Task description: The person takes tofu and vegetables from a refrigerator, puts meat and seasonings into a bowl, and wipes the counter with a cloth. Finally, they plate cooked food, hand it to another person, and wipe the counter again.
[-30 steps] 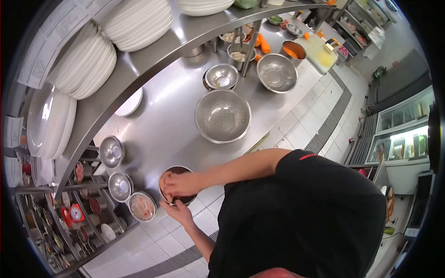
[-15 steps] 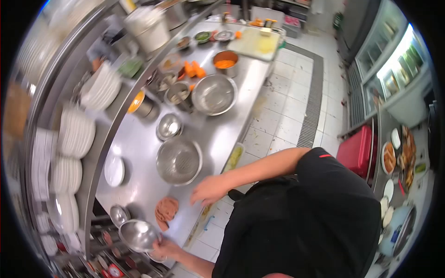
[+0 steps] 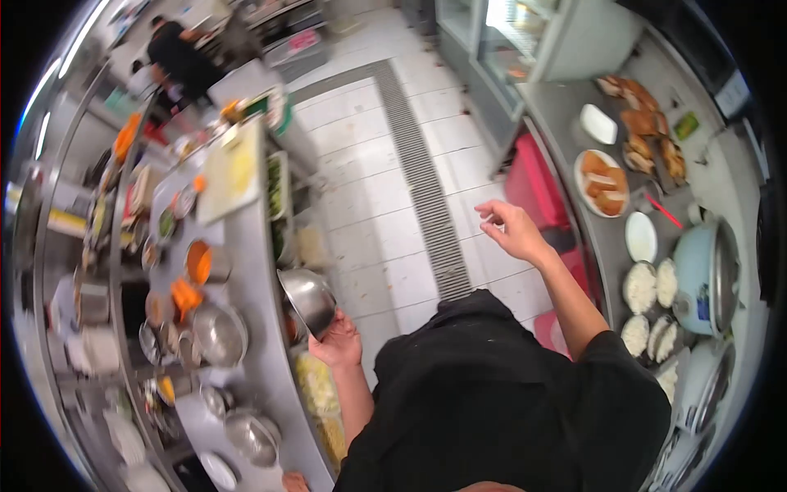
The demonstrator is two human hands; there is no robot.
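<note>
A long steel counter [image 3: 246,271] runs down the left side, blurred, and a second counter [image 3: 611,246] lines the right. Between them lies a pale tiled floor with a drain grate [image 3: 426,189] along it. At the right counter's near end stands a pale blue rice cooker [image 3: 703,266], with plates of fried pieces [image 3: 601,182] farther along its surface. On the left counter sit a large steel mixing bowl [image 3: 219,334] and a cutting board [image 3: 230,174] toward the far end. A steel bowl [image 3: 308,301] is tilted just off that counter's front edge, gripped at its rim by the left hand [image 3: 338,343]. The right hand [image 3: 510,230] is raised over the floor, holding nothing, fingers loosely curled. Another person in dark clothes [image 3: 182,57] stands at the far end.
</note>
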